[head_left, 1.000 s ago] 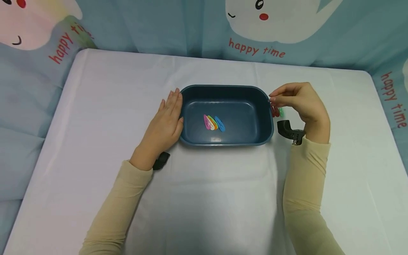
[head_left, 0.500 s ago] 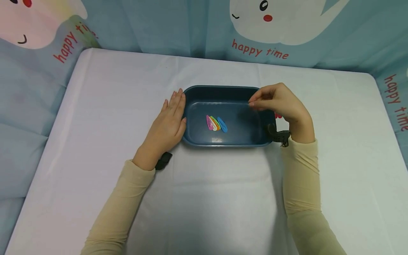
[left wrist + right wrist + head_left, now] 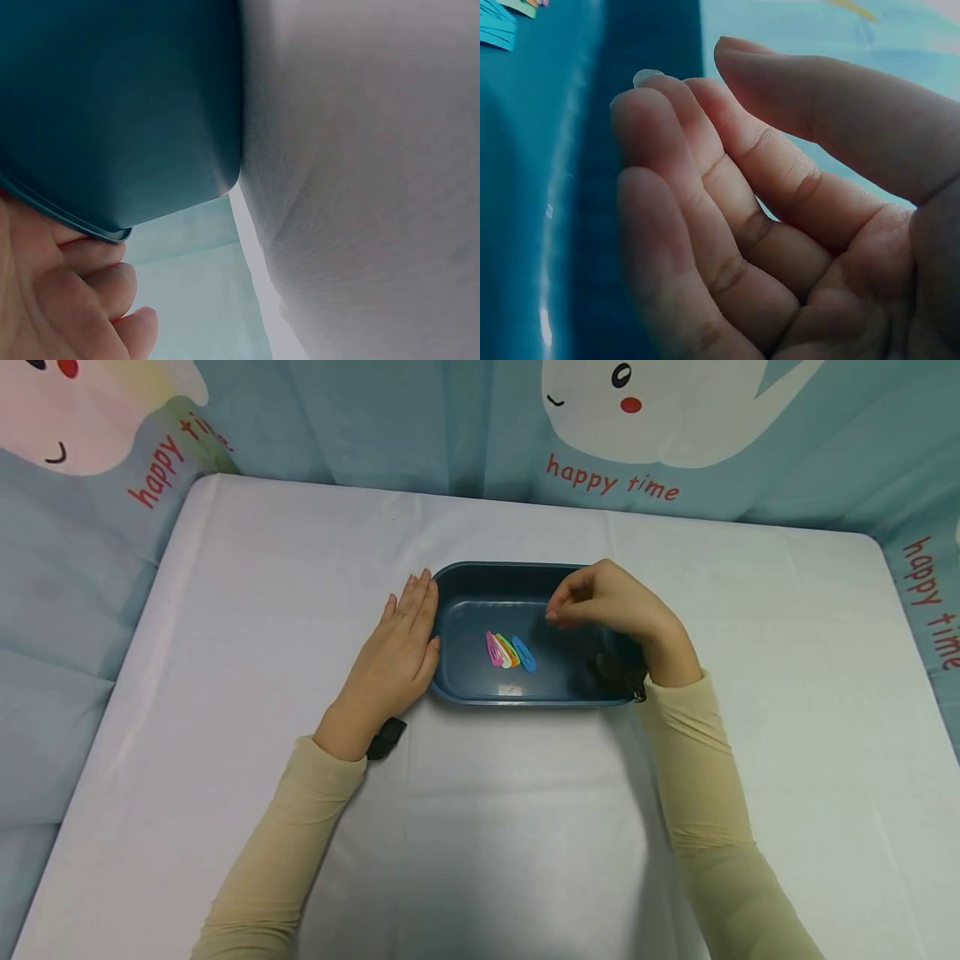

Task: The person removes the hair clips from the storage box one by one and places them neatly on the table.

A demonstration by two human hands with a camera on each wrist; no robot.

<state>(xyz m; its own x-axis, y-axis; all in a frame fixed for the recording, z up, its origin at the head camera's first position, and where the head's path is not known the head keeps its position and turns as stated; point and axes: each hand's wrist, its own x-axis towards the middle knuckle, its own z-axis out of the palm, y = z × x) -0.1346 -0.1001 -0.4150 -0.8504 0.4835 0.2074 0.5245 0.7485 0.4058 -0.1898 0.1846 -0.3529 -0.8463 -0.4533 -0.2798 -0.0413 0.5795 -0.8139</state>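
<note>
My left hand lies with straight fingers along the left end of a dark blue rectangular bin. In the left wrist view its fingers are at the rim of the bin. Inside the bin, a pink hair clip, a few overlapping clips and a blue hair clip lie side by side. My right hand hangs over the right half of the bin, thumb and index tips close together. The right wrist view shows its bent fingers; I cannot tell whether they pinch a clip.
A white cloth covers the table under the bin. A blue printed curtain hangs behind the table and along both sides. A black wrist camera mount sits below my left hand.
My right hand has moved left from beside the bin's right end, where red and green hair clips showed, to over its inside. The left hand stays at the left end.
</note>
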